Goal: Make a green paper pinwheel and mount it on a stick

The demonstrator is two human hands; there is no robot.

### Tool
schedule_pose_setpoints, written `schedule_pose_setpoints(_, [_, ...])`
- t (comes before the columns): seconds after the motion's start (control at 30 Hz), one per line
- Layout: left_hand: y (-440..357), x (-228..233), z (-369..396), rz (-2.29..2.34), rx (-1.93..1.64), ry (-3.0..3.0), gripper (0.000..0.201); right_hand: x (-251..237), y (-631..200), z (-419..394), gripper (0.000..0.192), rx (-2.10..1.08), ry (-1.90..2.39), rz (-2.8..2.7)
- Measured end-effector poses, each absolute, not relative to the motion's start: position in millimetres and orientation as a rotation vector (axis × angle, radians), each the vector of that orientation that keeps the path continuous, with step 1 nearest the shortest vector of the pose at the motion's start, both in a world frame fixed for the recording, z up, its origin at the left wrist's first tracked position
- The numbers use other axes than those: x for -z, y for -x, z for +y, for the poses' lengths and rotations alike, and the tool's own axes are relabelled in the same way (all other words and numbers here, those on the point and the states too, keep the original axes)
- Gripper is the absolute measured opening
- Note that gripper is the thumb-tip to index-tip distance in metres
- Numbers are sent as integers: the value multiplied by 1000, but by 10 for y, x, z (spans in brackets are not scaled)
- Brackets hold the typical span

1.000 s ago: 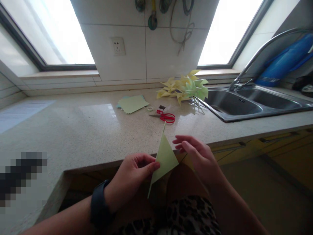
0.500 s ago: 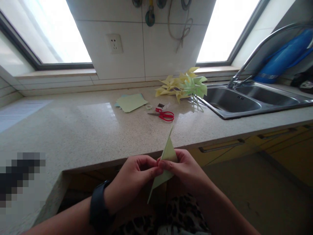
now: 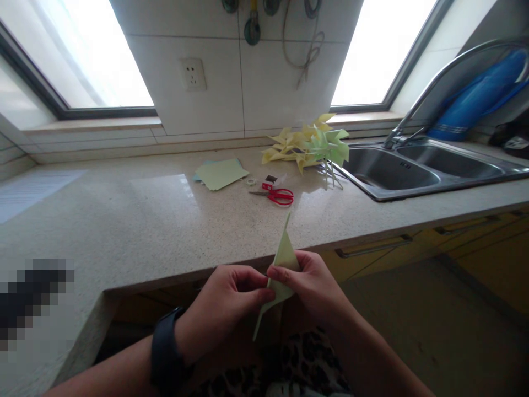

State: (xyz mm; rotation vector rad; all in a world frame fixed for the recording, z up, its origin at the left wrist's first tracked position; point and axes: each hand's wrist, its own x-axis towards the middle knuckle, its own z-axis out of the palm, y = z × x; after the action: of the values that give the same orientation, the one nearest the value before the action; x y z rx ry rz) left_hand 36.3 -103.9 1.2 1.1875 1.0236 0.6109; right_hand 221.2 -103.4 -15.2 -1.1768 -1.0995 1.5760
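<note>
The near stretch of the table (image 3: 136, 231) lies bare in front of both hands. Farther back, red scissors (image 3: 278, 195), a stack of paper sheets (image 3: 221, 173) and a heap of paper pinwheels (image 3: 308, 148) crowd the middle, with the sink (image 3: 392, 175) blocking the right.

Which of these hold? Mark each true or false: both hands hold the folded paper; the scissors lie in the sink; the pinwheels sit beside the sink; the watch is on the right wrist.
1. Both the left hand and the right hand pinch the folded green paper. True.
2. The red scissors lie in the sink. False: they lie on the countertop, left of the sink.
3. The paper pinwheels sit on the countertop beside the sink. True.
4. The dark watch is on the right wrist. False: it is on the left wrist.
</note>
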Motion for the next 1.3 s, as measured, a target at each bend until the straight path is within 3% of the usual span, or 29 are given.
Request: schedule_pose_setpoints(1.3, [-370,-23,-1081,918,-519,-1163,30,113,-2238,-987,21,-1515,1203,-1171])
